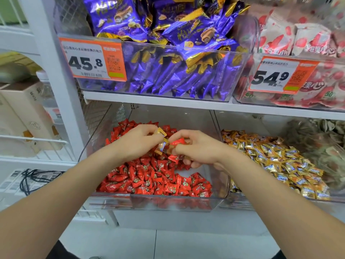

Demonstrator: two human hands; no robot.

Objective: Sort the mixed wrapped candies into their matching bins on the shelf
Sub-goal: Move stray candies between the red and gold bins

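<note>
Under left fingers (147, 130), half-hidden gold candies (161, 146)

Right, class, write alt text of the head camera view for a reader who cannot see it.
Two bare hands meet over a clear bin of red wrapped candies: the left hand pinches gold-wrapped candies, the right hand pinches a red candy. A heap of gold candies fills the bin to its right; purple packets sit on the shelf above.

gold candies (161, 132) half hidden, purple bags (119, 15) cropped
</note>
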